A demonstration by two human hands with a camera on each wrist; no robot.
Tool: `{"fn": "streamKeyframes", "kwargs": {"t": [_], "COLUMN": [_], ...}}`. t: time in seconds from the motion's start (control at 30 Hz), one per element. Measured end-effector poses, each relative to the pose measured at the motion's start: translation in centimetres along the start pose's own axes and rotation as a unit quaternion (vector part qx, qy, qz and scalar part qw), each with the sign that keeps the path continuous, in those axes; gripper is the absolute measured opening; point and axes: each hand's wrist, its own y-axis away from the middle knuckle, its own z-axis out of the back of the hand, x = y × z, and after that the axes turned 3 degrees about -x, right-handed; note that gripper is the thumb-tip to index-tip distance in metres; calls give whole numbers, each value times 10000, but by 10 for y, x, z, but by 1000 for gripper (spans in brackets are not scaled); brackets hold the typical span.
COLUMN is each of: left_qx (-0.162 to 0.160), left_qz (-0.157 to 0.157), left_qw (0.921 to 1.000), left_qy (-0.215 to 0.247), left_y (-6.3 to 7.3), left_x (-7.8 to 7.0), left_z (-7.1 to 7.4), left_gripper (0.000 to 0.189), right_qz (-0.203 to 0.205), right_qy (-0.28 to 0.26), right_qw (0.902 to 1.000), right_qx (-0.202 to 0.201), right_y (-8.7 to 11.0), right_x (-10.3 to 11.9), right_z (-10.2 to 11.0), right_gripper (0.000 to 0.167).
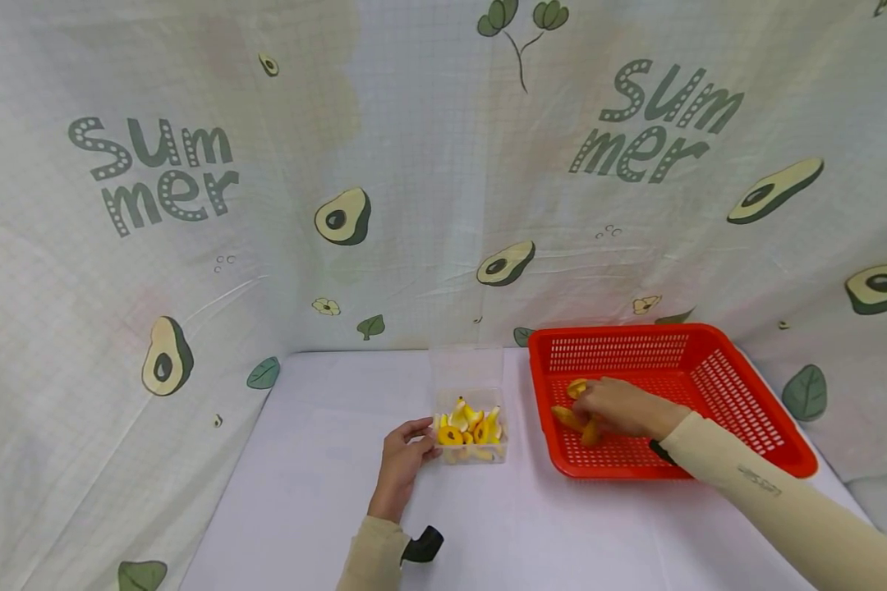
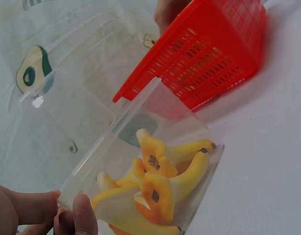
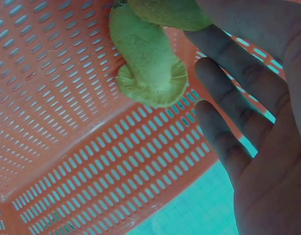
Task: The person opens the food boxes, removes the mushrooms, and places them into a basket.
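Note:
A clear plastic box [image 1: 475, 454] holds several yellow-and-white mushroom-shaped pieces [image 2: 157, 196] with dark tips and brown-centred flared ends. At the box's left side, my left hand [image 1: 405, 460] pinches the wall near the rim between thumb and fingers. My right hand [image 1: 624, 406] reaches down inside the red basket [image 1: 772, 427], at its left part. Thumb and index finger pinch a rounded yellow mushroom [image 3: 172, 12], while the other fingers stay spread. Another mushroom [image 3: 150, 63], with a gilled cap, lies right beside it. More yellow mushrooms [image 1: 566, 419] lie around the hand; the fingertips are partly hidden in the head view.
The box's transparent lid [image 1: 466, 368] stands raised at its back. A white cloth [image 1: 325, 427] covers the table, and a printed curtain [image 1: 414, 164] hangs behind. The basket's slotted walls rise around my right hand, a short way right of the box.

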Motion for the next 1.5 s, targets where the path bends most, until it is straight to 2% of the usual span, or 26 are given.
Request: {"fn": "streamKeyframes", "kwargs": {"t": [0.2,0.37,0.6,0.87,1.07,1.27,1.5], "left_qx": [2,-9,-54,-95,-91,-20,-14], "left_qz": [12,20,35,63,93,41,24], "left_qw": [10000,10000,10000,9998,9997,9999,9999], "left_qy": [-38,-50,-48,-139,-194,-154,-115], "left_y": [0,1,-2,-3,0,0,0], "left_x": [-1,-2,1,4,3,2,2], "left_z": [0,-1,-1,-2,-2,0,0], "left_gripper": [36,37,37,36,36,38,38], "right_qz": [145,371,883,1266,1458,1458,1707], "right_qy": [-27,149,458,500,471,537,598], "right_qw": [9992,9961,9856,9754,9693,9712,9638], "right_qx": [-385,-782,-1364,-1735,-1923,-1807,-1958], "right_y": [4,7,3,-11,-23,-33,-46], "right_x": [0,4,15,35,48,62,74], "right_z": [10,27,46,50,50,50,45], "right_gripper": [24,28,33,33,29,27,31]}}
